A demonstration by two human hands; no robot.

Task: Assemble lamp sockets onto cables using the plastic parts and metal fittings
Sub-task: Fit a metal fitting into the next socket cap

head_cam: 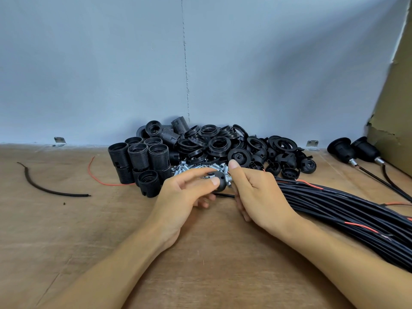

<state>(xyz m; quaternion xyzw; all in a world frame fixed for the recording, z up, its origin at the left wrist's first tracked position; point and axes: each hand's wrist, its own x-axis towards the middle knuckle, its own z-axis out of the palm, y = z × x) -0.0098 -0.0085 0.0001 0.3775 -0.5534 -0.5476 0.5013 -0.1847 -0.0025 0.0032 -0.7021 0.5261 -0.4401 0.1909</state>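
Plywood tabletop [66, 230], pale blue wall [89, 74], left hand [182, 197] pinching black cap [220, 179], right hand [258, 192] gripping fitting [229, 180]

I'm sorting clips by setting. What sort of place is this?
Likely a small workshop bench for hand assembly: a heap of black plastic socket parts, a bundle of black cables, and two finished sockets on cables at the right of the wooden table.
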